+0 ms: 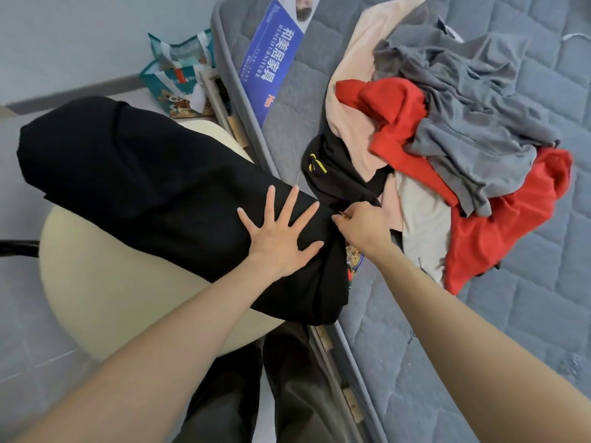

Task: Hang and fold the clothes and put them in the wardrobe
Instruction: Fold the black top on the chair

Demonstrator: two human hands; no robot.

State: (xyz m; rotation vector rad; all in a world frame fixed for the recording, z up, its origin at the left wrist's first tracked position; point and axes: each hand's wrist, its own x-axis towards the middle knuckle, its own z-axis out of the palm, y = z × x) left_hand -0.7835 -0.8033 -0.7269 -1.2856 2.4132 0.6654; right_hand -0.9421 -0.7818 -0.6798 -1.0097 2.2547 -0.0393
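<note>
The left hand (pixel 281 238) lies flat, fingers spread, on the black garment (pixel 144 174) draped over the cream stool (pixel 112 298). Beside it the right hand (pixel 364 228) pinches the garment's edge, with the clothes pile (pixel 463 129) just beyond.

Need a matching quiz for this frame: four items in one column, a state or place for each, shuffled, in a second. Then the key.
1. left hand
2. right hand
3. red garment
4. blue label

A. in the pile on the mattress, partly under grey clothes
B. pinches the black garment at its edge
C. lies along the mattress border, apart from the pile
D. pressed flat on the black garment, fingers spread

Pairs: 1-D, 2-B, 3-A, 4-C.
</note>
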